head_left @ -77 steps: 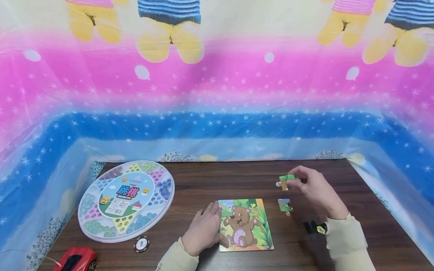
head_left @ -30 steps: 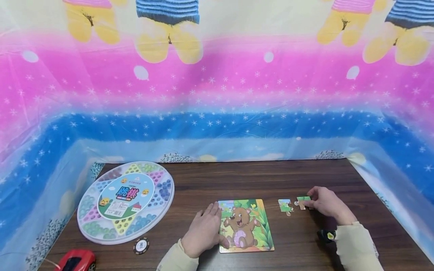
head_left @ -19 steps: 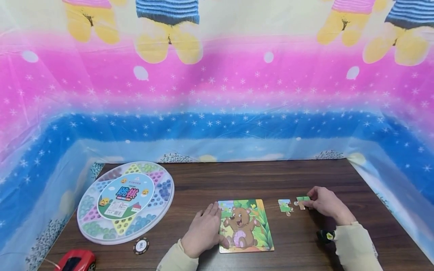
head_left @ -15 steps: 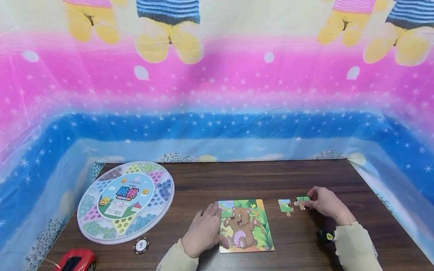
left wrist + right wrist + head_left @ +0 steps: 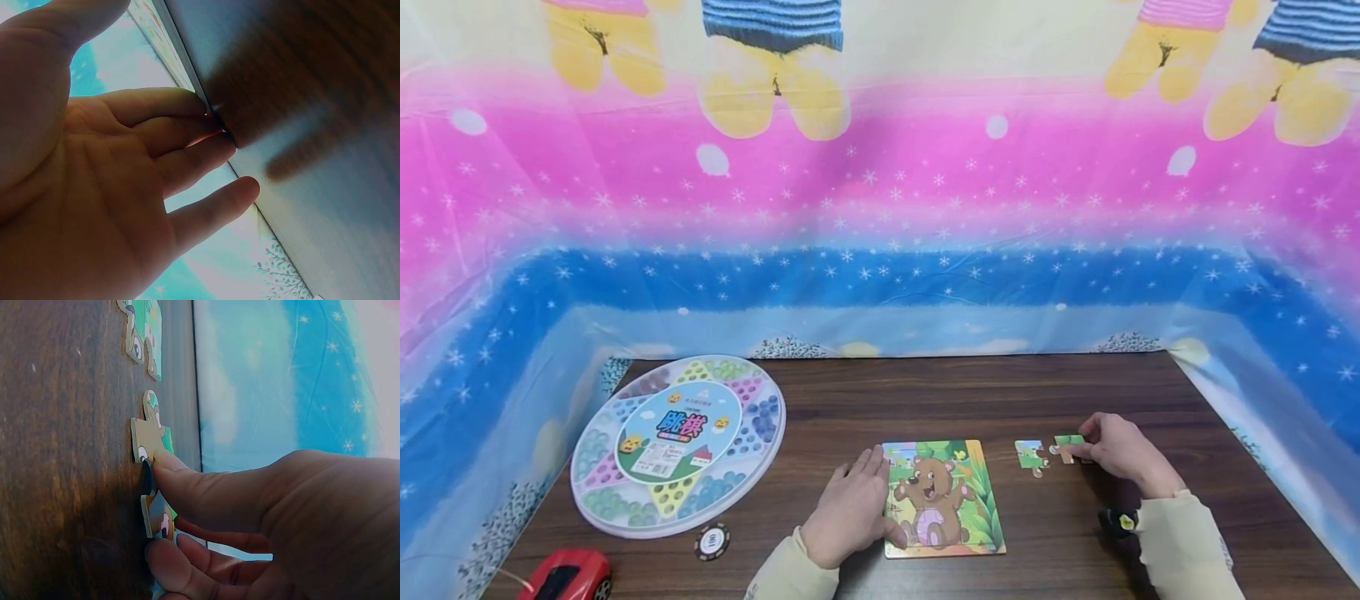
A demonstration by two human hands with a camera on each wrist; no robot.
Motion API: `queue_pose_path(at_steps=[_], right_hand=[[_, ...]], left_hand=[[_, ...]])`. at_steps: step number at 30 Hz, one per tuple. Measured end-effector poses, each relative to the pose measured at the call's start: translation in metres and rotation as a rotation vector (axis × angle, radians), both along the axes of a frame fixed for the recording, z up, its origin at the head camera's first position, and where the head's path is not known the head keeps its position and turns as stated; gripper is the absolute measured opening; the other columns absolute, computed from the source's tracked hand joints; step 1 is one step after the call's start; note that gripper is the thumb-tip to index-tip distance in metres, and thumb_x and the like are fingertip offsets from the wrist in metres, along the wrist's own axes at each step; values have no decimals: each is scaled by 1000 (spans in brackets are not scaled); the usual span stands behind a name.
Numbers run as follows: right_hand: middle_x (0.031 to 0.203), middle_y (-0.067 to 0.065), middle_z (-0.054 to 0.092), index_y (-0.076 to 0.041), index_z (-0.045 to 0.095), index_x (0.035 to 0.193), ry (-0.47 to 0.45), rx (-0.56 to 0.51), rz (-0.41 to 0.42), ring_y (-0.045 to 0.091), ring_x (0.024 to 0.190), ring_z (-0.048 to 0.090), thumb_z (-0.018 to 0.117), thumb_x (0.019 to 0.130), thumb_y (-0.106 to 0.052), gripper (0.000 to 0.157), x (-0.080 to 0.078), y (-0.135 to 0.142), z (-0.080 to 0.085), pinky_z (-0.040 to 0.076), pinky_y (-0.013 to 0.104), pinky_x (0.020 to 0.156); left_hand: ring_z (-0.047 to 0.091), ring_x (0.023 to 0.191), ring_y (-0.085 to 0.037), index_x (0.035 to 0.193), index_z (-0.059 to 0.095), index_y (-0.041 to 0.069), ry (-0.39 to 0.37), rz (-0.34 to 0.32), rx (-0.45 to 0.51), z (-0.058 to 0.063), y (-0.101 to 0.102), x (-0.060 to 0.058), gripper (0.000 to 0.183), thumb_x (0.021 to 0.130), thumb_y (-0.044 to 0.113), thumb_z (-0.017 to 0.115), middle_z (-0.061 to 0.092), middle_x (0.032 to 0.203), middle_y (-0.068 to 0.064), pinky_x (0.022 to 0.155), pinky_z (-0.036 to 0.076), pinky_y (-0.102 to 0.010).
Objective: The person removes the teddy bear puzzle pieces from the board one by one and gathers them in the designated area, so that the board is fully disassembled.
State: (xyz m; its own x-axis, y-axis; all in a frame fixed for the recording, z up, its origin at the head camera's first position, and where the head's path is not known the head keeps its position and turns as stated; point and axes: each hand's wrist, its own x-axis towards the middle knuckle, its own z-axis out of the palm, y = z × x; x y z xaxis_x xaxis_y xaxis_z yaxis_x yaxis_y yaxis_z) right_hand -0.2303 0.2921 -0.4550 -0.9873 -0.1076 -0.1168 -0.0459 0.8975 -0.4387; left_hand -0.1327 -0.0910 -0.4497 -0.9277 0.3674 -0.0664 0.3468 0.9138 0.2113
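My left hand (image 5: 850, 507) rests with straight fingers on the left edge of a square bear picture puzzle (image 5: 944, 498). In the left wrist view the fingertips of my left hand (image 5: 131, 169) meet the board's dark edge. At the right, my right hand (image 5: 1126, 450) pinches a green and brown puzzle piece (image 5: 1065, 448) between thumb and fingers, low over the table. Part of that puzzle piece (image 5: 145, 436) is hidden by the thumb in the right wrist view. A second puzzle piece (image 5: 1031, 454), green and blue, lies just left of it, apart from it.
A round marble board game (image 5: 677, 446) lies at the left, with a poker chip (image 5: 712, 542) and a red toy car (image 5: 568, 575) near it. A black object with a yellow mark (image 5: 1117, 522) sits beside the right sleeve. A printed cloth (image 5: 880, 275) surrounds the table.
Over the earlier frames my right hand moved right and toward me with the puzzle piece, lowering it beside the other piece. In the last second both hands have stayed nearly still.
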Motion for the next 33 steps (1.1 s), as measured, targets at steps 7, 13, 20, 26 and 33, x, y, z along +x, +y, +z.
queue_pose_path(at_steps=[7, 13, 20, 26, 33], right_hand=[[86, 12, 61, 10, 60, 102, -13, -1, -11, 22, 72, 55, 73, 86, -18, 34, -1, -1, 0, 48, 40, 66], [85, 12, 63, 10, 59, 101, -14, 1, -12, 22, 73, 56, 73, 87, -18, 34, -1, -1, 0, 49, 41, 67], [86, 13, 62, 9, 59, 100, -20, 5, -17, 23, 73, 55, 73, 87, -18, 34, -1, -1, 1, 49, 41, 67], [85, 13, 61, 9, 58, 101, -23, -1, -21, 23, 73, 55, 73, 87, -19, 34, 0, -2, 1, 48, 40, 66], [82, 12, 61, 8, 59, 98, -14, -8, -16, 22, 70, 53, 73, 86, -17, 31, 2, -2, 1, 47, 38, 63]], left_hand=[[43, 133, -34, 136, 51, -7, 14, 1, -7, 0, 0, 0, 105, 60, 59, 81, 44, 145, -22, 99, 42, -51], [43, 133, -34, 136, 51, -7, 13, -1, -4, 1, -1, -1, 105, 60, 59, 81, 45, 145, -22, 99, 43, -51], [43, 134, -35, 136, 51, -7, 7, -1, 5, 0, -1, 0, 105, 60, 59, 81, 44, 145, -22, 100, 42, -51], [43, 134, -35, 136, 51, -7, 0, 0, 15, 1, -1, 0, 104, 61, 58, 81, 44, 146, -22, 100, 42, -52], [42, 134, -34, 137, 50, -7, -5, 3, 14, 1, 0, 1, 104, 61, 58, 81, 43, 146, -21, 100, 41, -52]])
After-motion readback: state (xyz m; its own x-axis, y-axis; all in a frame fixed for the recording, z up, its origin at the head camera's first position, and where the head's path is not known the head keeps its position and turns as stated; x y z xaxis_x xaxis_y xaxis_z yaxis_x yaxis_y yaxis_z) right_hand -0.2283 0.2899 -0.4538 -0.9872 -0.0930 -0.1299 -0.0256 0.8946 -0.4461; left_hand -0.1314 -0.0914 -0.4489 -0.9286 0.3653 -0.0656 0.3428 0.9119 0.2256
